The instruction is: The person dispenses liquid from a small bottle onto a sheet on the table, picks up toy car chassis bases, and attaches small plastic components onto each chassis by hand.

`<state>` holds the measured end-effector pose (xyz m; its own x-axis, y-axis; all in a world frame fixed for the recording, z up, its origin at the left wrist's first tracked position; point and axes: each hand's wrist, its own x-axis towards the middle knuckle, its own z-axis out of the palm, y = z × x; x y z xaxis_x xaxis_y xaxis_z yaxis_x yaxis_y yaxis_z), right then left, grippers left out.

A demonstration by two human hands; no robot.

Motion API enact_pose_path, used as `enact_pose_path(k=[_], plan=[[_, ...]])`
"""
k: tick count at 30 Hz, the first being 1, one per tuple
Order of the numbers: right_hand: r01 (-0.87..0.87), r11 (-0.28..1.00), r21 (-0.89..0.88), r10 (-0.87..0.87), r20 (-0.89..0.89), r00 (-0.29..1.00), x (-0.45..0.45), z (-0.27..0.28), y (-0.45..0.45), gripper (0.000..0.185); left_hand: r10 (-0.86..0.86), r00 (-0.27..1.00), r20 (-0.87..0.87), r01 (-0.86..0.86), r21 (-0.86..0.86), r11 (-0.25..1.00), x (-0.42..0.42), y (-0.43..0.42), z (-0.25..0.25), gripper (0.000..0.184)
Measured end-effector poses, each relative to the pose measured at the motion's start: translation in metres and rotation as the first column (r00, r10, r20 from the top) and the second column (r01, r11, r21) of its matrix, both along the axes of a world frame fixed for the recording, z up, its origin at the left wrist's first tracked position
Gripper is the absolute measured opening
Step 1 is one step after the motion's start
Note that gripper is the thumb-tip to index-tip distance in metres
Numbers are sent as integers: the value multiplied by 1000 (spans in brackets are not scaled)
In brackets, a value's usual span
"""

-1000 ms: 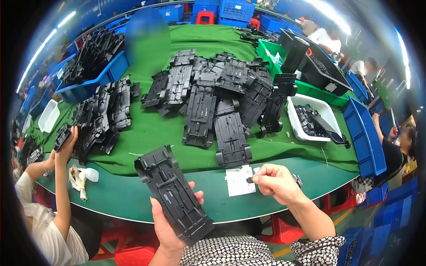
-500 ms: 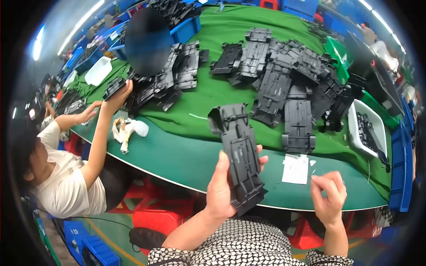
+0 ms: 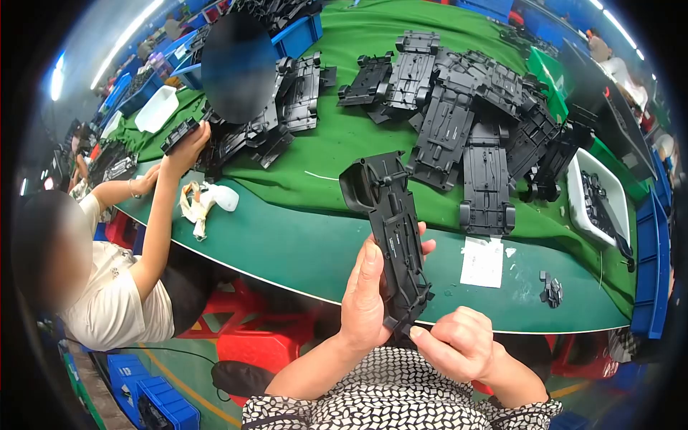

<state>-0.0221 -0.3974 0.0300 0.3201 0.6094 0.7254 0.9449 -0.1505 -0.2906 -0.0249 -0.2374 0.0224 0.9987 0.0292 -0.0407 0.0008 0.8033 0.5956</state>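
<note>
Evidently grasped: a long black moulded-plastic chassis (image 3: 400,240) tilted in the left hand (image 3: 364,297), thumb alongside, palm near its lower end. Right hand (image 3: 459,344) curled at that end; cannot tell whether it pinches anything. Beyond, similar black plastic chassis (image 3: 444,132) heaped on green cloth (image 3: 319,154).

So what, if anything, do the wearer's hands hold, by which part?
The left hand holds a black chassis by the long sides of its near half. The right hand is at its near end; whether it grips anything is unclear.
</note>
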Motion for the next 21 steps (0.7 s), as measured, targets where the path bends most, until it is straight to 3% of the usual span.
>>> enact_pose_path(k=[4, 21], plan=[[-3, 1000, -22, 4, 40, 999, 1, -1, 2, 25, 35, 999, -40, -31, 111, 993, -1, -3, 5, 66], [-46, 999, -26, 48, 49, 998, 2, -2, 7, 28, 41, 999, 6, -42, 157, 987, -4, -3, 3, 67]])
